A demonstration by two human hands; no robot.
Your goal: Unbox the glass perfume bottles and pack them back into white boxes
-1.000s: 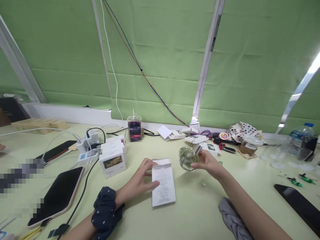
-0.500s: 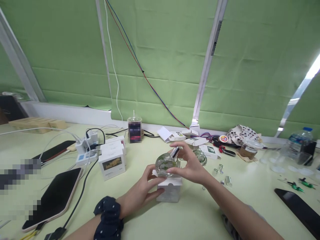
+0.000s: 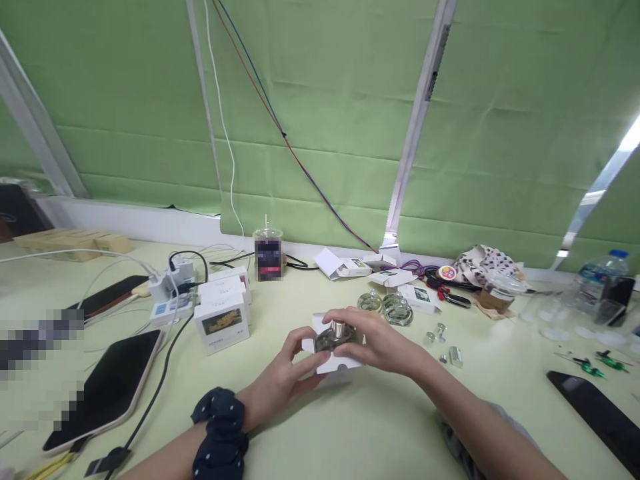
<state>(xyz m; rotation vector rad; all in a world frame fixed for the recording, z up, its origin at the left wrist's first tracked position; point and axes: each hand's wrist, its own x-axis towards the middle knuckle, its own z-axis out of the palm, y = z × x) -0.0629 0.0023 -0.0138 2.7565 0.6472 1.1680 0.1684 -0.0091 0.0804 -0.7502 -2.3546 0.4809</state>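
My right hand [image 3: 383, 339] is closed around a round glass perfume bottle [image 3: 326, 341] with a silver cap pointing up. The bottle sits partly inside the open top of a small white box [image 3: 336, 363]; its lower part is hidden by the box. At the box's left side, my left hand [image 3: 280, 370] grips the box with thumb and fingers. Two more round glass bottles, one of them a clear bottle [image 3: 397, 310], lie just beyond my right hand. To their right are several small silver and clear caps [image 3: 455, 357].
White boxes with a flower picture [image 3: 223, 325] stand on the left, near a power strip [image 3: 173, 312] and a tablet [image 3: 107, 390]. Opened cartons [image 3: 393, 277] lie at the back. A drink cup [image 3: 269, 260], red-handled pliers [image 3: 453, 298] and a dark phone [image 3: 595, 417] are also on the table.
The bottle has gone from tilted above the box to upright and partly down inside it. My right hand has lowered with it, and the box has tipped, showing its opening.
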